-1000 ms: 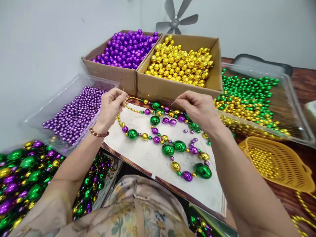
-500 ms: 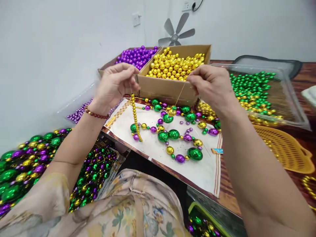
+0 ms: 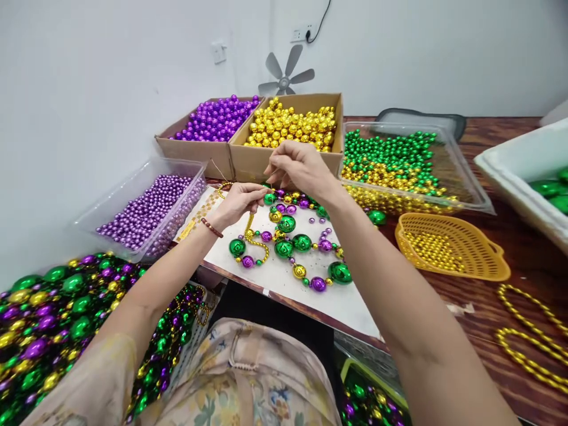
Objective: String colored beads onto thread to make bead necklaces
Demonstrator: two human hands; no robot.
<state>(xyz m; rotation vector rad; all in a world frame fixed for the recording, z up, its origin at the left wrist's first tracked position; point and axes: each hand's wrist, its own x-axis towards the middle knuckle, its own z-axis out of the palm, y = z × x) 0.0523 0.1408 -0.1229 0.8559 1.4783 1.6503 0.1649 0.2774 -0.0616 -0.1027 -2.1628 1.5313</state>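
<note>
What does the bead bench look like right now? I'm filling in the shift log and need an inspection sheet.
Surface: wooden table with a white cloth at the front edge.
Job's things: bead strand of green, purple and gold beads on the cloth.
Clutter: purple bead box, gold bead box, clear trays, yellow basket, gold chains.
Grips: left hand and right hand pinched close together over the strand's far end.
Cables: one wall cable from a socket.
Surroundings: white wall, fan.
</note>
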